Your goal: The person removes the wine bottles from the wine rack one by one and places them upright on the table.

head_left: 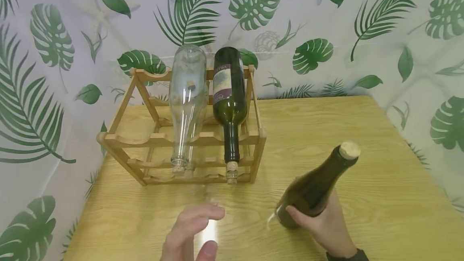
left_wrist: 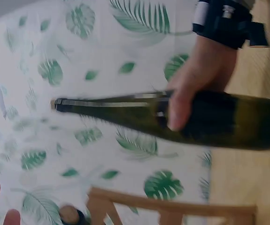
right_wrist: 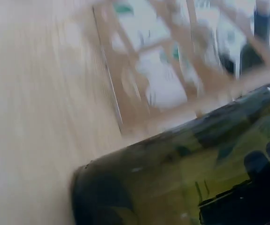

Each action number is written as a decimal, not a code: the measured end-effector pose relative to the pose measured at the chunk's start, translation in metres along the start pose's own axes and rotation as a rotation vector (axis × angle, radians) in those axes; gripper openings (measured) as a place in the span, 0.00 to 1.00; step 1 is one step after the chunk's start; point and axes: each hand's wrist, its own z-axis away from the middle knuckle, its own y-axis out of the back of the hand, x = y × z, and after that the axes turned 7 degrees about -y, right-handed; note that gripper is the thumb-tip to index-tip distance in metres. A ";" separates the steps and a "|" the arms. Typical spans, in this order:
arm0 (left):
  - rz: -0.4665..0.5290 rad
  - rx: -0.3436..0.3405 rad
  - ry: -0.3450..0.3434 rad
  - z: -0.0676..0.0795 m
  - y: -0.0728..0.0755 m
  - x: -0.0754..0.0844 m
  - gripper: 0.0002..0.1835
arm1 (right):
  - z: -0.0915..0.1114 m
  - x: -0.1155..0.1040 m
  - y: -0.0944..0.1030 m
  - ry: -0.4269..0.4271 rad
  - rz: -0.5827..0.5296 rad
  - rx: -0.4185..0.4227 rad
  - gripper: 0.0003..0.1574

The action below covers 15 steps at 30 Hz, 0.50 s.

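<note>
A dark green bottle (head_left: 311,190) slants at the lower right of the head view, its base toward the lower left and its neck toward the upper right. A pale cork (head_left: 350,150) plugs its mouth. The right hand (head_left: 328,222) grasps it round the lower body, thumb laid across the glass; that low hold probably keeps the weight in the palm and leaves the neck free. Whether the base touches the tabletop (head_left: 326,128) I cannot tell.

The left hand (head_left: 185,228), at the bottom centre, holds nothing: its fingers bend loosely with the thumb apart, well away from the bottle, perhaps because one hand carries the load well enough.

Upper left of centre stands a wooden rack (head_left: 143,139). Its bars are scooped, likely so that round bottles cannot roll. A clear bottle (head_left: 181,108) and a dark labelled bottle (head_left: 230,88) rest side by side on its upper level, bases toward the top of the frame and necks over the front bar, each seemingly kept in line by its scoop. Another clear neck shows beneath the first; how that lower bottle sits is hard to make out through the glass.

Behind the table, a leaf-printed covering (head_left: 313,55) fills the top and sides of the frame.
</note>
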 end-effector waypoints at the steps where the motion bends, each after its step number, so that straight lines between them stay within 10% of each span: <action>1: -0.019 0.029 0.059 0.005 0.002 0.003 0.22 | -0.007 0.003 0.006 -0.032 0.019 0.031 0.55; 6: -0.078 0.129 0.267 0.022 0.015 0.006 0.26 | -0.047 0.022 0.023 -0.152 0.036 0.152 0.59; 15: -0.258 0.238 0.337 0.029 0.024 0.001 0.19 | -0.104 0.038 0.032 -0.208 0.025 0.251 0.63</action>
